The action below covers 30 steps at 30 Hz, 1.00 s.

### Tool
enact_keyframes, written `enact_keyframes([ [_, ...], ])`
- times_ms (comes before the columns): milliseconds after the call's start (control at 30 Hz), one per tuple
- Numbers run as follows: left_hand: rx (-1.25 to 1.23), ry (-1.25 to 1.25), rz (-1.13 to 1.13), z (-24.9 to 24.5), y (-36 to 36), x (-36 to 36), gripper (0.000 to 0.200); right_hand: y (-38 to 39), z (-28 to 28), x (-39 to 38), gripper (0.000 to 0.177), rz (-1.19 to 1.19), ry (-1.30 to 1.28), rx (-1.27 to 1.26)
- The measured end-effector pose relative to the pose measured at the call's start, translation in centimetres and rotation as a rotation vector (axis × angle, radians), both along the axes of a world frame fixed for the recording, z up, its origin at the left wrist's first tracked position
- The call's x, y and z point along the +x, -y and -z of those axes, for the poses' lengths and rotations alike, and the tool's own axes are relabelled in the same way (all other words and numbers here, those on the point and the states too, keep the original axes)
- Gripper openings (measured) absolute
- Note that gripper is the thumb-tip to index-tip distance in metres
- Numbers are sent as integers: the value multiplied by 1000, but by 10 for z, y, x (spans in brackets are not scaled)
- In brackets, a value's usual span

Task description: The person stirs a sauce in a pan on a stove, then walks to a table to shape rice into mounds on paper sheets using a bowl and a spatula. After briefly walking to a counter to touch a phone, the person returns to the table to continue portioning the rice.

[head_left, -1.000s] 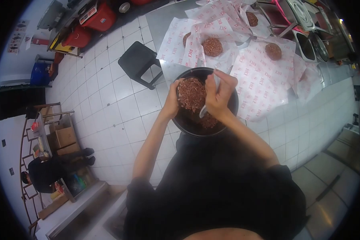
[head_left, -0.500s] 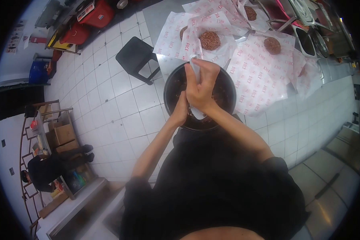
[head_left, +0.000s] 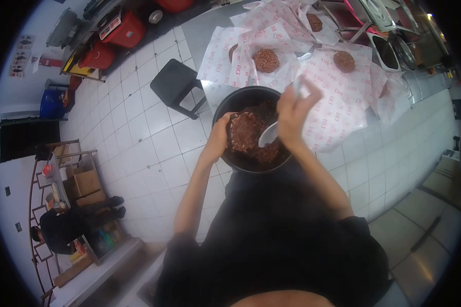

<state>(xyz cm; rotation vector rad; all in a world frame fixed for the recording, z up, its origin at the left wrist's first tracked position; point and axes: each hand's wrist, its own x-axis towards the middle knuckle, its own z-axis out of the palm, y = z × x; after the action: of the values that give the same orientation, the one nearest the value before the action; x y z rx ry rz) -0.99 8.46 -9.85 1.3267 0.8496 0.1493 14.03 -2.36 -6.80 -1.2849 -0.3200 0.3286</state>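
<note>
A dark round pot (head_left: 239, 94) in front of me holds a dark brown, crumbly mixture (head_left: 268, 155). My left hand (head_left: 219, 137) is inside its left side, fingers curled round a large brown nut-studded ball (head_left: 245, 132). At the pot's right side my right hand (head_left: 293, 115), slightly blurred, is closed round the handle of a white spoon (head_left: 268, 134). The spoon's bowl points left, right beside the ball. Another nut-coated ball (head_left: 266, 61) rests on printed paper just beyond the pot.
More balls (head_left: 344, 61) lie on white sheets with red print (head_left: 333, 110) across the metal table (head_left: 210, 92). Metal pans (head_left: 385, 51) stand at the right back. A black stool (head_left: 174, 82) is on the tiled floor at left. A person (head_left: 61, 225) in dark clothes is at far left.
My hands have moved apart: the right swung right with the spoon, whose bowl now points into the pot. The left hand now shows the ball, which was hidden before.
</note>
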Motion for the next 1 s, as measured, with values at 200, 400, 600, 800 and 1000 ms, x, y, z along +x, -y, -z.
enact_keyframes([
  [200, -443, 358, -112, -26, -17, -13, 54, 3, 24, -24, 51, -248, 673, -413],
  [400, -628, 498, -273, -31, 32, 33, 71, 101, 44, 71, 34, 60, 482, -529],
  [600, -1254, 781, -150, 8, 149, 148, 68, 206, 139, 198, 62, 279, 349, -815],
  [800, 759, -49, -187, 36, 198, 236, 49, 192, 140, 242, 75, 222, 596, -824],
  [1000, 1393, -212, -30, 76, 207, 257, 49, 203, 130, 267, 67, -65, 470, -891],
])
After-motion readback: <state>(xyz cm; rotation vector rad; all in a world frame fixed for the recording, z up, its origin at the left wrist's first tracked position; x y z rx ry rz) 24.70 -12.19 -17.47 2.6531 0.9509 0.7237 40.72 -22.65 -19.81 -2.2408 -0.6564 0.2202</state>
